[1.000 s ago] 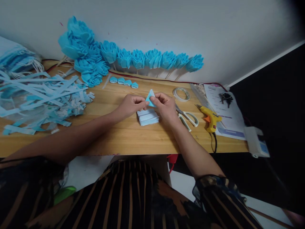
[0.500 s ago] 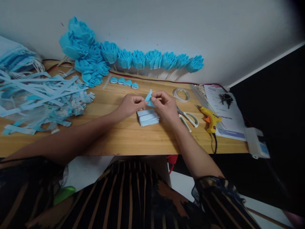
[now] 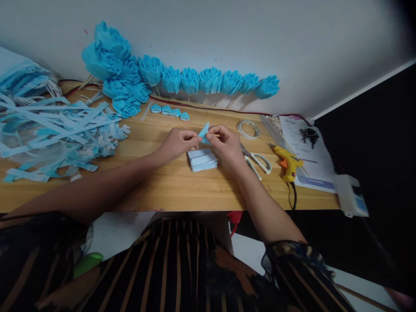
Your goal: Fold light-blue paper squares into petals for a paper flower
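Observation:
Between my two hands is a small blue fabric piece (image 3: 204,132), folded to a point at its top. My left hand (image 3: 181,142) pinches its left lower edge with thumb and fingers. On the other side my right hand (image 3: 225,141) grips it between thumb and forefinger. Just below them lies a stack of pale blue fabric pieces (image 3: 203,160) on the wooden table (image 3: 156,190). Farther back and to the left sits a short row of folded blue petals (image 3: 170,111). Scissors (image 3: 256,161) with pale handles rest beside my right wrist, partly hidden by it.
Blue fabric flowers (image 3: 190,80) on sticks lean along the wall. A heap of cut strips (image 3: 65,130) covers the table's left. To the right are a tape roll (image 3: 248,129), a yellow glue gun (image 3: 287,162) with its cord, a printed sheet (image 3: 312,167) and keys (image 3: 309,136).
The fabric piece has been turned slightly in my fingers, and its lower flap shows less below my right thumb. Both hands stay in nearly the same place.

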{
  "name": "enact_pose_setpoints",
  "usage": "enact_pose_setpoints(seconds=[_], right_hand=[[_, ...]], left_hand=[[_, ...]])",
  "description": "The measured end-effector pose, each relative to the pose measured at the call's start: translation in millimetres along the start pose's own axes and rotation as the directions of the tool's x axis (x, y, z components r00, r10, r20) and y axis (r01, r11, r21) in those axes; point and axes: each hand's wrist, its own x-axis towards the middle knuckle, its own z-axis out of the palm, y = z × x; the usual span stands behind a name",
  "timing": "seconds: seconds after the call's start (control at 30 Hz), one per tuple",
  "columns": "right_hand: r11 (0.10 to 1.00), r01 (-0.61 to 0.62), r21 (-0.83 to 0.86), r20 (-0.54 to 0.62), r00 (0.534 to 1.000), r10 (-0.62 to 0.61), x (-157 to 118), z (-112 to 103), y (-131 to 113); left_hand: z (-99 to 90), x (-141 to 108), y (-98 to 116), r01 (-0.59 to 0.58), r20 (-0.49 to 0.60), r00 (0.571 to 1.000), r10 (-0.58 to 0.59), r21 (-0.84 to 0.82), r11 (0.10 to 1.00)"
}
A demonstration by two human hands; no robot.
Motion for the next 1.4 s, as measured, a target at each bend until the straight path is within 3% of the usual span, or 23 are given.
enact_pose_setpoints(seconds=[0.37, 0.9, 1.07, 1.2, 1.27, 1.4], right_hand=[[0.995, 0.027, 0.098, -0.032, 0.999, -0.024, 2.9, 0.9, 9.4], [0.993, -0.004, 0.120, 0.020, 1.000, 0.001, 0.0, -1.2, 6.0], [0.992, -0.003, 0.122, 0.054, 0.999, -0.003, -0.3, 2.3, 4.0], [0.992, 0.005, 0.124, -0.022, 1.000, -0.002, 0.2, 2.4, 1.7], [0.990, 0.028, 0.136, -0.046, 0.999, -0.022, 0.8, -0.1, -1.1], [0.995, 0.021, 0.102, 0.014, 1.000, -0.022, 0.9, -4.6, -6.2]], left_hand=[[1.0, 1.8, -2.9, 0.018, 0.002, 1.000, -0.018, -0.015, 1.000], [0.5, 3.2, -4.0, -0.027, 0.036, 0.999, 0.031, -0.095, 0.995], [2.9, 1.3, -3.9, -0.062, 0.081, 0.995, 0.066, -0.047, 0.997], [4.0, 0.6, -4.6, -0.078, 0.112, 0.990, 0.083, -0.047, 0.996], [3.4, 1.2, -5.3, -0.075, 0.105, 0.991, 0.080, -0.047, 0.996], [1.2, 2.9, -6.0, -0.068, 0.040, 0.997, 0.070, -0.052, 0.996]])
